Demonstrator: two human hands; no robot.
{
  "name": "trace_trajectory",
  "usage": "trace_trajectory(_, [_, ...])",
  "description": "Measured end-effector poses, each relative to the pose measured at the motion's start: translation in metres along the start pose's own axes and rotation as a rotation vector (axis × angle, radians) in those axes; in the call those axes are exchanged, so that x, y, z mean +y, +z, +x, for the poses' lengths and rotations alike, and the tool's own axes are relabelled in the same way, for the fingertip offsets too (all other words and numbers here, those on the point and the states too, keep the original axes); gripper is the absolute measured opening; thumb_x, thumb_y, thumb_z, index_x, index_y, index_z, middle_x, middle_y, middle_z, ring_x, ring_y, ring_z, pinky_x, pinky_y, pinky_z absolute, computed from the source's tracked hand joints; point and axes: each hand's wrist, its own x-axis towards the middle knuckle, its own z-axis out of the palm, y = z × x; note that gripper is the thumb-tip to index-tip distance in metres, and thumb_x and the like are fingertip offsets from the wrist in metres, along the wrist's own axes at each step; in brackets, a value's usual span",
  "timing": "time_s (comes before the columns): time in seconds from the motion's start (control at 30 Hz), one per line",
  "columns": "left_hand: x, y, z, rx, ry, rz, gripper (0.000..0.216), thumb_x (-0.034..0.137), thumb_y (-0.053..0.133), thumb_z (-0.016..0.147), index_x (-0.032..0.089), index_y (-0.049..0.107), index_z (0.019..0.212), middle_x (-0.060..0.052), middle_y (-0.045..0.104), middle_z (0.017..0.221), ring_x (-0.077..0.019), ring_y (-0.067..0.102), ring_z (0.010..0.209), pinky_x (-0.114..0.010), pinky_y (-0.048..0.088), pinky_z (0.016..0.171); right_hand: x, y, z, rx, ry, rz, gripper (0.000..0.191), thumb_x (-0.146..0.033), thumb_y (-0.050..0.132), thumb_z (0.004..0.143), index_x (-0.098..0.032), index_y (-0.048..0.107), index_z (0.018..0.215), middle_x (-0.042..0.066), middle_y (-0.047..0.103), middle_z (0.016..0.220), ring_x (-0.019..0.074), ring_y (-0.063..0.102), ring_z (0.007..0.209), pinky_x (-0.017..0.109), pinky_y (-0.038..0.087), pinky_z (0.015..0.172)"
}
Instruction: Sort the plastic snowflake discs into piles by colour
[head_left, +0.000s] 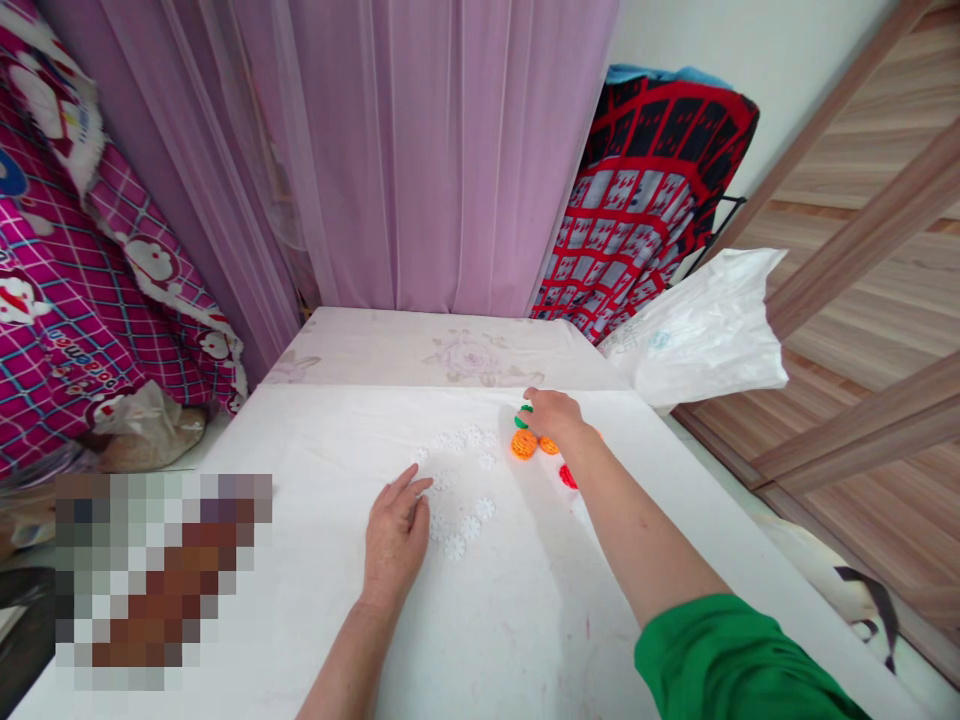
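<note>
Left hand [396, 530] near flowers [470, 527] (white)

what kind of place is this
Probably a room in a home: purple curtains hang behind the white table, cartoon-print fabric hangs at the left, and a wood-grain door or cabinet stands at the right.

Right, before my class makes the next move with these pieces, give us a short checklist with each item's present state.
1. Left hand unloaded: ok; it appears to hold nothing, fingers spread near the white flower shapes.
2. White flower shapes on the white table surface: ok.
3. Right hand gripping the green piece: cannot tell; it is at the piece, but the grip is unclear.
4. Left-hand orange piece in plain view: ok.
5. Red piece fully visible: not ok; the right forearm seems to cover part.
</note>
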Motion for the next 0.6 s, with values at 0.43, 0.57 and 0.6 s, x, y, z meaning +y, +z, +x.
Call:
trace_trajectory(0.43, [-0.007,0.001,0.003,0.08,-0.046,-0.094,0.034,0.027,0.042,0.089,0.02,0.065,0.113,-0.009,0.062,0.13,-0.0224,0.058,0.12,-0.045,0.046,0.104,-0.109,0.075,-0.043,0.167,-0.186,0.36,0.044,-0.041,0.042,0.094,-0.025,0.051,0.134,0.011,0.041,0.148,0.0268,0.033,0.136,0.048,0.024,0.11])
trace_trajectory(0.57, [-0.01,0.002,0.005,0.093,-0.036,-0.085,0.036,0.026,0.042,0.089,0.019,0.062,0.118,-0.01,0.061,0.131,-0.0229,0.056,0.122,-0.046,0.044,0.106,-0.114,0.089,-0.074,0.229,-0.328,0.423,0.041,-0.04,0.039,0.096,-0.026,0.055,0.131,0.009,0.044,0.146,0.0262,0.035,0.135,0.048,0.022,0.112])
trace_trajectory(0.6, [-0.01,0.002,0.005,0.094,-0.036,-0.085,0.036,0.026,0.043,0.089,0.02,0.062,0.118,-0.01,0.061,0.132,-0.0228,0.056,0.123,-0.047,0.044,0.106,-0.113,0.091,-0.081,0.243,-0.379,0.433,0.04,-0.038,0.039,0.095,-0.026,0.056,0.129,0.008,0.047,0.144,0.0252,0.038,0.134,0.046,0.025,0.111])
